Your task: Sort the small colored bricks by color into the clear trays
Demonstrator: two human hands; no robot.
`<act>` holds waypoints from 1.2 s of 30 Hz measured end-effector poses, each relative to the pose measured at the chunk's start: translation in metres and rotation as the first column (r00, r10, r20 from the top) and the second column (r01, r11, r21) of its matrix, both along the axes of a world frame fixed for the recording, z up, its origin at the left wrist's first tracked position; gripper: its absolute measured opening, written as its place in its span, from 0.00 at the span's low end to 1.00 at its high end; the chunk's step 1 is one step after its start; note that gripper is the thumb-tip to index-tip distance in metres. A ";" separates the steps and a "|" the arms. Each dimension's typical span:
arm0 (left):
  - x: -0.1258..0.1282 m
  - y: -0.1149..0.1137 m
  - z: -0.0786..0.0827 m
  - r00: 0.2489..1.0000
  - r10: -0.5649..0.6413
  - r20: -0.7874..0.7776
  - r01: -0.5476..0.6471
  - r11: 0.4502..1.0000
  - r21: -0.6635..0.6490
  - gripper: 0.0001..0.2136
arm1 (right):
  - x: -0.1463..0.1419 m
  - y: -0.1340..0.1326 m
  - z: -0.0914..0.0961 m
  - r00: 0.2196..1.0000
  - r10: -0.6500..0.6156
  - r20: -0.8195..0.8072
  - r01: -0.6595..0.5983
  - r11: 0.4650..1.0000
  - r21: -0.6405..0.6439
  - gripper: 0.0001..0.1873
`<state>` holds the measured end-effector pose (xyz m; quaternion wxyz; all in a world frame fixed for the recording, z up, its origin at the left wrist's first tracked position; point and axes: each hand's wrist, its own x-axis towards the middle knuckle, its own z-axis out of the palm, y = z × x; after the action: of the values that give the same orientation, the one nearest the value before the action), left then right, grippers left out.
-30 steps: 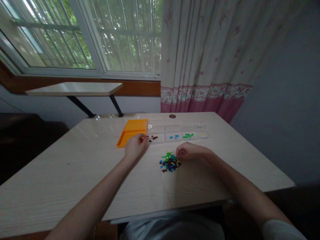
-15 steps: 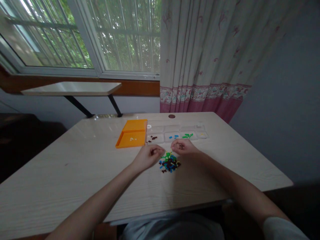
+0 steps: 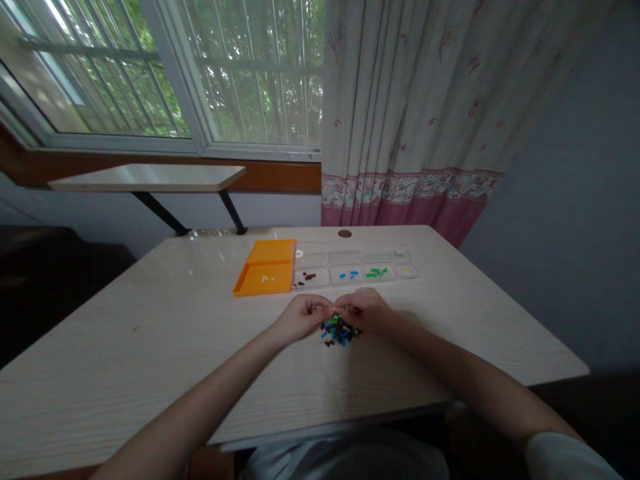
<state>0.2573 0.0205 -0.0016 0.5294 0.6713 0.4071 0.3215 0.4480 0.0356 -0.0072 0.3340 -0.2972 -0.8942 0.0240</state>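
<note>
A small heap of mixed tiny pieces, blue, green, dark brown and yellow, lies on the pale wooden table. My left hand and my right hand meet just above the far side of the heap, fingertips nearly touching. Both hands are curled into a pinch; whatever they grip is too small to name. Behind them sits a clear sorting tray with brown, blue, green and yellow pieces in separate compartments. An orange tray holding a few pale pieces lies to its left.
A round cable hole marks the table's far edge. A narrow shelf on black brackets hangs under the window at the left. A pink-hemmed curtain hangs behind the table at the right.
My left hand drew back from the brown compartment of the clear tray to the heap. My right hand shifted left, and both now meet over the pieces.
</note>
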 end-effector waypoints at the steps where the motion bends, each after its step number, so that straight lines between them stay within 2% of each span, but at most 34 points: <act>1: 0.000 0.000 -0.001 1.000 0.015 -0.022 -0.015 1.000 0.026 0.17 | 0.000 0.000 0.000 1.000 0.001 -0.008 0.000 1.000 0.008 0.12; 8: -0.003 -0.002 0.000 0.967 0.140 -0.215 -0.076 0.957 0.281 0.13 | 0.000 0.001 0.000 0.998 -0.044 0.032 0.045 0.999 -0.023 0.13; 13: -0.003 -0.006 0.006 0.931 0.220 -0.290 -0.068 0.888 0.455 0.12 | 0.001 0.003 -0.005 0.998 -0.055 0.022 0.056 0.998 -0.028 0.12; 18: -0.005 -0.005 0.004 0.909 0.289 -0.301 -0.060 0.805 0.591 0.10 | 0.000 0.003 -0.005 0.997 -0.075 0.019 0.076 0.996 -0.039 0.12; 24: -0.005 -0.004 0.003 0.906 0.307 -0.292 -0.047 0.758 0.650 0.09 | -0.001 0.004 -0.005 0.997 -0.072 -0.004 0.072 0.997 -0.040 0.12; 36: -0.005 -0.005 0.003 0.904 0.306 -0.299 -0.021 0.731 0.682 0.10 | 0.000 0.003 -0.004 0.999 -0.039 -0.010 0.038 0.993 -0.108 0.13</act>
<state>0.2519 0.0152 0.0014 0.1317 0.8259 0.4218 0.3502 0.4479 0.0386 -0.0116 0.3233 -0.3319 -0.8836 0.0673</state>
